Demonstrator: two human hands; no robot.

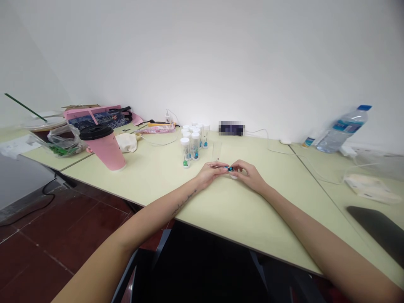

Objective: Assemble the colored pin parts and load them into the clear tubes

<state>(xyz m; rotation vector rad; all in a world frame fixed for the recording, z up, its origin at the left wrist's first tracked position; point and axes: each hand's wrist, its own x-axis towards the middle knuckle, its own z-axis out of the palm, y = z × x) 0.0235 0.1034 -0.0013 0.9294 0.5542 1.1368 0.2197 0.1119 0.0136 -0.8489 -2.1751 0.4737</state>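
Observation:
Over the middle of the table, my left hand (211, 174) and my right hand (248, 174) meet in a pinch. Between their fingertips is a small shiny blue bead-like piece (230, 168); a thin stem seems to run back from it across my left fingers. Its exact kind is too small to make out. A white round cap (233, 176) shows just beneath the fingers. Behind my left hand stands an uncapped clear tube (216, 150). Several clear tubes with white lids (195, 145) stand in a cluster further left, holding blue pieces and one green piece (185, 163).
A pink cup (107, 149) with a black lid stands left, beside a bagged drink (52, 130). Pink bags (97, 118) lie behind. A phone with a blurred screen (232, 128) leans on the wall. At right are a water bottle (344, 128), cables and a dark flat object (377, 231).

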